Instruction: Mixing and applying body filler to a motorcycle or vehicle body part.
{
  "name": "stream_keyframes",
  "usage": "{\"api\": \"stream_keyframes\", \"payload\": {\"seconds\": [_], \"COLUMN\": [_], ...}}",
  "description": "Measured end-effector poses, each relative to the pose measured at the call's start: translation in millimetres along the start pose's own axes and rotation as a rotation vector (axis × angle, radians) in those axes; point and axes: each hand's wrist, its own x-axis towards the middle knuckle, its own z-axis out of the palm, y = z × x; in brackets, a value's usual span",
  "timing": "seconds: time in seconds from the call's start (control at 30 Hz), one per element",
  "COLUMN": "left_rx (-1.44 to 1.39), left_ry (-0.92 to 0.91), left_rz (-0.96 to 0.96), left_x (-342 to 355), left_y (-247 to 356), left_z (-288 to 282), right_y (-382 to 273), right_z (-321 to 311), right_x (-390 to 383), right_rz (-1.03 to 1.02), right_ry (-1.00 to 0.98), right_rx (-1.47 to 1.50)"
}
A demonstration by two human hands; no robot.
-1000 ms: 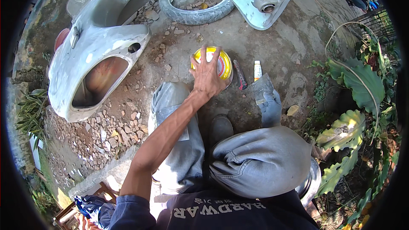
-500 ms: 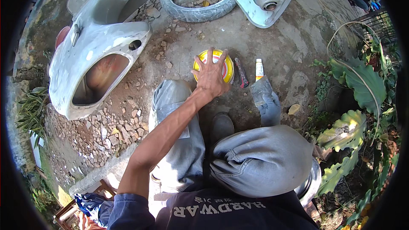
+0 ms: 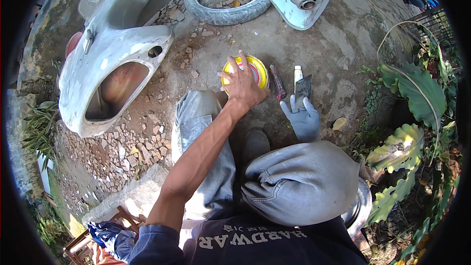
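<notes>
My left hand (image 3: 244,84) lies over a round yellow tin (image 3: 261,67), its fingers across the top and left rim. The tin stands on the ground before my knees. My right hand (image 3: 303,119), in a grey glove, holds a thin dark flat spreader (image 3: 303,88) between its fingers, while the thumb sticks out to the left. Just beyond the spreader lies a white and yellow tube (image 3: 298,72), partly hidden by it. A cutter knife with a dark, red-marked handle (image 3: 277,82) lies between the tin and the tube.
A pale scooter body shell (image 3: 117,44) fills the far left. A tyre (image 3: 228,15) lies beneath its arch. Broken stones (image 3: 125,149) cover ground at left. Large-leaved plants (image 3: 417,93) border the right side. A wooden frame with cloth (image 3: 110,238) sits at lower left.
My left hand's fingers have shifted left over the tin, uncovering more of its right side. My right hand has turned, fingers spreading, and the spreader has tilted and now looks dark.
</notes>
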Motion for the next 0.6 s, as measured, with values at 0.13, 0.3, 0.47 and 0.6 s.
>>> {"api": "stream_keyframes", "payload": {"seconds": [0.13, 0.3, 0.47, 0.6], "left_rx": [-0.029, -0.235, -0.253, -0.193], "left_ry": [0.071, 0.09, 0.096, 0.024], "left_rz": [0.094, 0.11, 0.112, 0.125], "left_x": [2, -2, -1, -4], "left_y": [-10, -15, -27, -24], "left_z": [6, 2, -8, -15], "right_y": [26, 34, 24, -27], "right_z": [23, 24, 40, 64], "right_x": [34, 48, 39, 21], "right_rz": [0.13, 0.15, 0.061, -0.354], "right_ry": [-0.28, -0.342, -0.168, 0.18], "right_rx": [0.186, 0.189, -0.012, -0.76]}}
